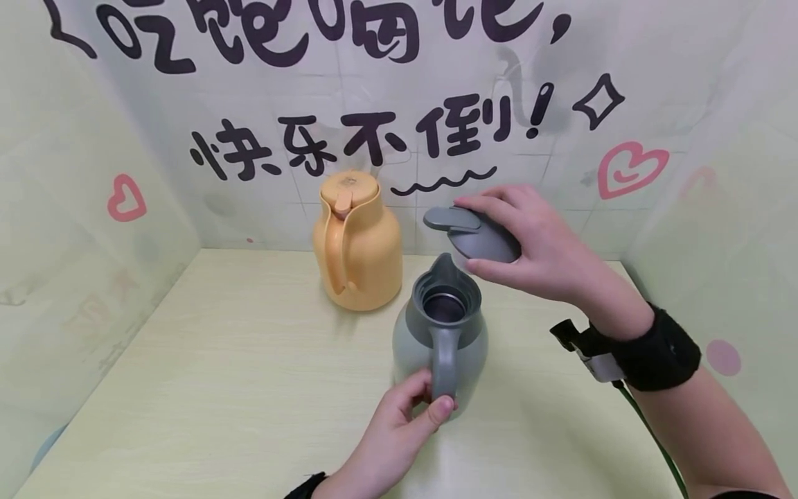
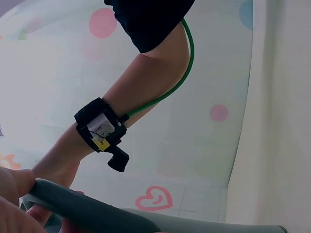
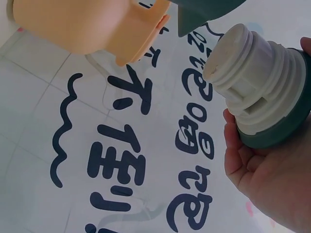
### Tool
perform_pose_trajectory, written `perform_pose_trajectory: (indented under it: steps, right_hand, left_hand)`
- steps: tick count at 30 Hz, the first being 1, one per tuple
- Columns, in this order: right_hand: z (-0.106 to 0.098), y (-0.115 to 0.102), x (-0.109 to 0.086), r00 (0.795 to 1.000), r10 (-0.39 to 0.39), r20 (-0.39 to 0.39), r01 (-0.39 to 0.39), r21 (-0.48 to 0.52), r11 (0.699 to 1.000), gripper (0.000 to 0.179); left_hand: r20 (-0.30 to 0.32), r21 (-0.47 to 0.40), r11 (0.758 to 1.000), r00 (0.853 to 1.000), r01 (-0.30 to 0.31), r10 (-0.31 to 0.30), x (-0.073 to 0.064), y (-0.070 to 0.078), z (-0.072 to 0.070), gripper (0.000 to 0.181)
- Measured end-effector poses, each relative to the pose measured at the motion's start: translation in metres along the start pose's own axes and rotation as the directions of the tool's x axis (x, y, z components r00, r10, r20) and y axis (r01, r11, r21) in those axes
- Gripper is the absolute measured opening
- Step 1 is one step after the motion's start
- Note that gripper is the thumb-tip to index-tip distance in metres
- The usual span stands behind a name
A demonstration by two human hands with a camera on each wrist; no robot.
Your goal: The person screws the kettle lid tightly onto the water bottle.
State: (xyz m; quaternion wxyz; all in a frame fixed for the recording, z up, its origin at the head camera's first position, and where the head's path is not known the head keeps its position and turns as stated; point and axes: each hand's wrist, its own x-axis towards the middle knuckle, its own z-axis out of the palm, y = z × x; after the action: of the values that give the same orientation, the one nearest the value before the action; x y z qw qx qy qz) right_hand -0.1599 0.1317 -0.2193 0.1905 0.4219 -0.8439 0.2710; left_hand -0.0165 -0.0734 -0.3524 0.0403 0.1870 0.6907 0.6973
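Note:
A grey thermos jug point(image 1: 408, 339) stands upright on the table with its mouth uncovered, showing a dark interior. My left hand point(image 1: 405, 426) grips the lower part of its handle point(image 1: 445, 360). Just above the jug and to its right, my right hand point(image 1: 539, 242) holds the grey lid point(image 1: 483, 239), tilted and apart from the rim. In the right wrist view the lid's white ribbed stopper point(image 3: 257, 82) faces the jug's spout point(image 3: 194, 14). The left wrist view shows the handle point(image 2: 87, 208) close up beside the left fingers.
An orange thermos jug point(image 1: 368, 256) with its lid on stands behind and left of the grey one. The pale wooden table point(image 1: 218, 374) is enclosed by printed sheets point(image 1: 249, 201) at the back and sides. A green cable point(image 1: 654, 436) trails from the right wristband.

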Motion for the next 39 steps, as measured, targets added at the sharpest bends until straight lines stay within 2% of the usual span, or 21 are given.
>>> perform_pose_trajectory:
  steps: [5, 11, 21, 24, 36, 39]
  right_hand:
    - [-0.001, -0.01, 0.001, 0.998, -0.058, 0.021, 0.058, 0.01, 0.998, 0.063]
    - [0.001, -0.019, 0.003, 0.995, -0.08, 0.062, 0.078, 0.027, 0.997, 0.063]
    - [0.014, -0.022, 0.002, 0.986, -0.112, 0.12, 0.106, 0.059, 0.993, 0.061]
    - [0.017, -0.021, 0.001, 0.985, -0.107, 0.134, 0.099, 0.062, 0.993, 0.06]
    - [0.03, -0.017, -0.005, 0.98, -0.121, 0.157, 0.115, 0.047, 0.992, 0.06]
    - [0.031, -0.017, -0.005, 0.979, -0.123, 0.165, 0.116, 0.05, 0.992, 0.06]
  left_hand:
    - [-0.04, -0.012, 1.0, 0.999, 0.004, -0.004, -0.001, 0.002, 0.002, 0.011]
    - [-0.062, -0.023, 1.0, 0.998, 0.003, -0.004, -0.002, 0.002, 0.005, 0.01]
    - [-0.052, -0.019, 0.998, 0.997, 0.06, -0.061, -0.001, 0.001, 0.005, 0.008]
    - [-0.045, -0.01, 0.999, 0.998, 0.052, -0.053, -0.001, 0.0, 0.005, 0.008]
    - [-0.029, -0.008, 0.996, 0.996, 0.089, -0.089, 0.001, 0.001, 0.004, 0.01]
    - [-0.026, -0.01, 0.997, 0.997, 0.078, -0.078, 0.001, 0.001, 0.004, 0.01]
